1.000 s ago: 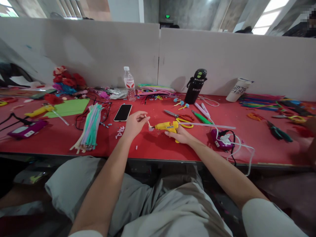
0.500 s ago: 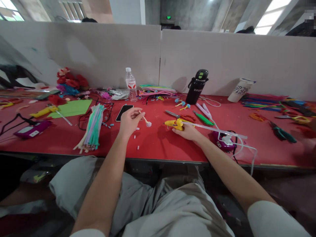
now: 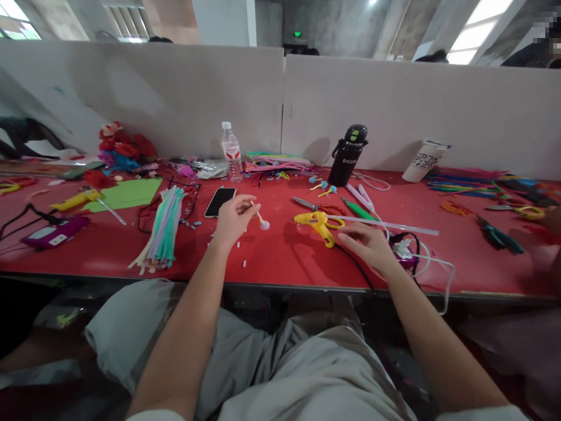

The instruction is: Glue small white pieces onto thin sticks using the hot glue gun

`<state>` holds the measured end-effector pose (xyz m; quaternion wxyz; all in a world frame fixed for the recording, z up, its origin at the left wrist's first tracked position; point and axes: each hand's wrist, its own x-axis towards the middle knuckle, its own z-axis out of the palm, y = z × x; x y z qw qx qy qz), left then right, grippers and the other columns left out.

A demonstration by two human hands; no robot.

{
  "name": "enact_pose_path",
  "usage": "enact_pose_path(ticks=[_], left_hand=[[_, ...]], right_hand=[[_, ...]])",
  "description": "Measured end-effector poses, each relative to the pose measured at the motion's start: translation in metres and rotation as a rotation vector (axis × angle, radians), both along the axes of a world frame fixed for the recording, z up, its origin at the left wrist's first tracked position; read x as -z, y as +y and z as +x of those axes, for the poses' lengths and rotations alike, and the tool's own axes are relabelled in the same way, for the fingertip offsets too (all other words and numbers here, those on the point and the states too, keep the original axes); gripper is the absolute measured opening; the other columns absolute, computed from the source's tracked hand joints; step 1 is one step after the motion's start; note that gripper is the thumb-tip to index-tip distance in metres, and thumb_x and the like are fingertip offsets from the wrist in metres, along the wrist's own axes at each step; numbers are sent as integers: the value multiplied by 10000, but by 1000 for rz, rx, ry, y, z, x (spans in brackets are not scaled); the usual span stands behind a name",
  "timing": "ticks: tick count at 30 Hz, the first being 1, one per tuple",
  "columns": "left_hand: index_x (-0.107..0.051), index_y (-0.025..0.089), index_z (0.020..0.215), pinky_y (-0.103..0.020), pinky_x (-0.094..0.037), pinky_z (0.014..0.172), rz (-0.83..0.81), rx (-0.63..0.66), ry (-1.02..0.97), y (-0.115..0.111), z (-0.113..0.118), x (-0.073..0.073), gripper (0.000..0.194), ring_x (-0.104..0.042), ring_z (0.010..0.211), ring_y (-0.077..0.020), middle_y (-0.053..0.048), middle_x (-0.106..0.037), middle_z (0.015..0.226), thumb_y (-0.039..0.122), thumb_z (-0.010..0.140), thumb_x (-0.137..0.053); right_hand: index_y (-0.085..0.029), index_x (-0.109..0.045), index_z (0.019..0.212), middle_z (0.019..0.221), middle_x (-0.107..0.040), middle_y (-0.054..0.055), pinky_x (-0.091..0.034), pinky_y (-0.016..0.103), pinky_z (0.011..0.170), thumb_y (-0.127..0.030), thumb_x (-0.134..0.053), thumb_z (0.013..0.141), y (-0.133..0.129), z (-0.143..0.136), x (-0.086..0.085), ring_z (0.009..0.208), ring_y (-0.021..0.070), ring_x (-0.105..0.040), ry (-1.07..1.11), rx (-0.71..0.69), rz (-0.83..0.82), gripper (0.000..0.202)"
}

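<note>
My left hand (image 3: 235, 219) pinches the cream stem of a small pipe-cleaner flower (image 3: 265, 224), whose pale lilac head points down to the right over the red table. The yellow hot glue gun (image 3: 316, 220) lies on the table with its nozzle to the left and a long clear glue stick (image 3: 394, 224) sticking out of its back. Just right of its handle is my right hand (image 3: 367, 245), fingers stretched out and holding nothing. Scissors (image 3: 313, 204) with yellow and red handles lie behind the gun, partly hidden by it.
A black phone (image 3: 220, 202) and a bundle of pastel pipe cleaners (image 3: 166, 228) lie to the left. Behind stand a water bottle (image 3: 231, 153), a black flask (image 3: 347, 156) and a white cup (image 3: 424, 162). Small blue flowers (image 3: 324, 185) rest near the flask. A purple power strip (image 3: 405, 257) and cables lie right.
My right hand has let go of the glue gun and drawn back to the right. The gun now rests on the table. My left hand has barely moved with the flower.
</note>
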<state>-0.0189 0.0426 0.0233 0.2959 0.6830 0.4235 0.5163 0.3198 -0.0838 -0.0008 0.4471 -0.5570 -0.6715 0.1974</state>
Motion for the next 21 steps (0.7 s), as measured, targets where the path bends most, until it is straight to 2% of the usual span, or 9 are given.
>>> enact_pose_path(ticks=[3,6,8,11,13,16,18,21], left_hand=[[-697,156,976,-294,-556,729,-1,4,22,-1,1,0,300,-670,742,-174,-49,-682,790,384,780,-711],[-700,158,974,-289,-541,727,16,8,55,-4,3,-1,284,-657,740,-169,-48,-680,800,366,780,-714],[-702,162,985,-285,-532,729,27,20,74,-7,4,-2,277,-653,743,-165,-43,-678,806,353,785,-711],[-704,168,1000,-289,-531,743,26,61,101,-10,4,-5,272,-654,757,-166,-42,-682,820,347,796,-700],[-709,166,992,-298,-537,761,4,101,113,-11,3,-6,270,-661,783,-175,-53,-698,849,353,798,-699],[-718,159,968,-319,-547,796,-29,150,137,-13,2,-9,271,-674,826,-194,-77,-719,899,373,802,-697],[-720,159,960,-329,-556,802,-47,180,150,-15,1,-10,278,-678,835,-201,-84,-723,906,393,814,-686],[-720,166,938,-332,-576,782,-98,253,139,-18,2,-12,285,-684,822,-204,-80,-723,898,421,819,-677]], right_hand=[[-215,-745,1003,940,-722,73,-541,307,777,-361,-645,886,-31,-1,-3,848,192,-674,51,-234,-75,213],[-198,-720,1023,911,-719,79,-554,289,748,-336,-599,920,-40,-30,-14,804,173,-686,132,-416,-167,210],[-191,-694,973,863,-715,68,-558,294,763,-333,-563,941,-28,-59,-24,796,165,-684,176,-467,-154,196],[-199,-630,975,855,-696,51,-561,312,784,-343,-567,933,10,-100,-35,798,157,-681,249,-540,-107,163],[-215,-568,1018,824,-685,28,-566,318,759,-362,-599,906,40,-120,-35,788,162,-691,370,-540,-97,187],[-207,-584,953,824,-691,34,-563,322,758,-382,-662,845,74,-137,-26,787,175,-695,416,-435,-59,220],[-194,-628,902,830,-703,49,-551,325,770,-386,-654,842,84,-142,-17,790,180,-686,378,-353,1,202],[-187,-672,871,841,-718,57,-528,324,761,-355,-619,860,85,-147,-6,785,182,-666,290,-232,93,176]])
